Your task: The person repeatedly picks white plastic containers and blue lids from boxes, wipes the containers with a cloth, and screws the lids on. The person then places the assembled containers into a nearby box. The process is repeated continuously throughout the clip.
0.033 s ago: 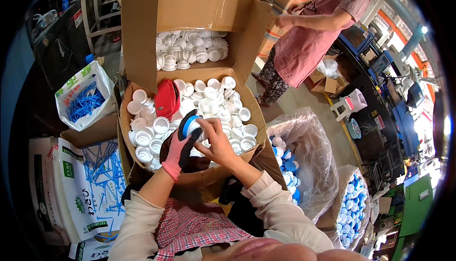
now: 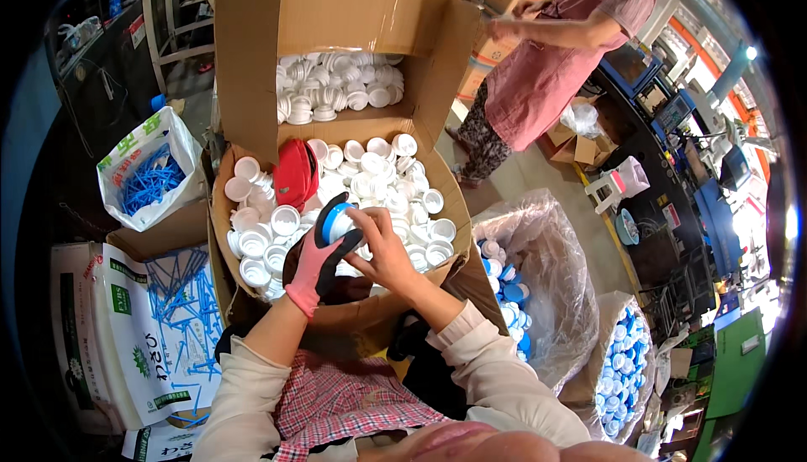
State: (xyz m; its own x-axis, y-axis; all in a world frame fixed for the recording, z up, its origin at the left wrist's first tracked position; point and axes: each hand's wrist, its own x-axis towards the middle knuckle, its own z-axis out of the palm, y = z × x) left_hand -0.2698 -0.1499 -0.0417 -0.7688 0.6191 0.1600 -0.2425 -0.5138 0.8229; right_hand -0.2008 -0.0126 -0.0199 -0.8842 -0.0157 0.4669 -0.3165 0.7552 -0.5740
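Note:
My left hand point(image 2: 318, 262), in a pink glove with black fingers, is closed around a blue-and-white plastic cap point(image 2: 338, 225). My bare right hand point(image 2: 387, 252) grips the white side of that cap from the right, fingers bent against it. Both hands are over the near part of an open cardboard box point(image 2: 454, 189) full of loose white plastic caps point(image 2: 370, 184). A red pouch point(image 2: 296, 174) lies on the caps, just beyond my left hand. Part of the cap is hidden by my fingers.
Behind stands another carton with white caps point(image 2: 340, 88). At left, a white bag point(image 2: 118, 168) and a box hold thin blue plastic sticks point(image 2: 189, 311). At right, plastic-lined containers hold blue and white caps point(image 2: 620, 369). A person in pink point(image 2: 546, 84) stands beyond.
My hands and the cap have barely shifted, with the cap tilted slightly differently. The other person's hands and forearm have moved a little.

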